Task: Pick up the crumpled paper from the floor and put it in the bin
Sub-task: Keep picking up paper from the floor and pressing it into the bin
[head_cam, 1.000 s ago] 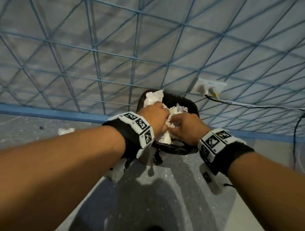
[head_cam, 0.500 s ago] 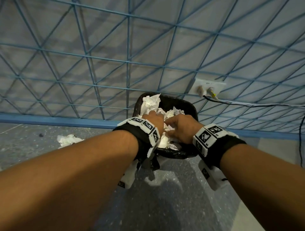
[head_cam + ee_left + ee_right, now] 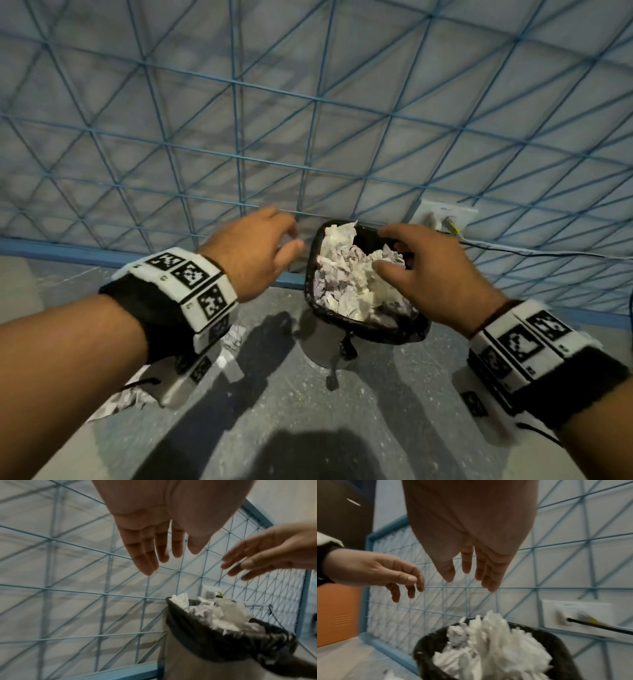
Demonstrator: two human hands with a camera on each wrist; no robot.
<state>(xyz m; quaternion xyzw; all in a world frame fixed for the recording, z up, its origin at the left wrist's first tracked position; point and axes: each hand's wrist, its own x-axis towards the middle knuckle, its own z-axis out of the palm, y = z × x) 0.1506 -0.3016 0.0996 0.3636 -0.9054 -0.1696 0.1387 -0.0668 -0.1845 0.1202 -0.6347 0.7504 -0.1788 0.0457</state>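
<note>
Both hands, left (image 3: 253,255) and right (image 3: 433,274), are hovering over the bin (image 3: 370,330), fingers loose, holding nothing. Paper (image 3: 356,284) is filling it. More paper (image 3: 234,335) is lying near left on the floor; fetching it likely comes next.

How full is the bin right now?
Full: crumpled paper heaps up to the rim of the bin, some pieces poking above it.

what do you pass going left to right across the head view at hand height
left hand → bin heaped with crumpled paper → right hand, partly over the bin's right side → wall socket with cable
</note>
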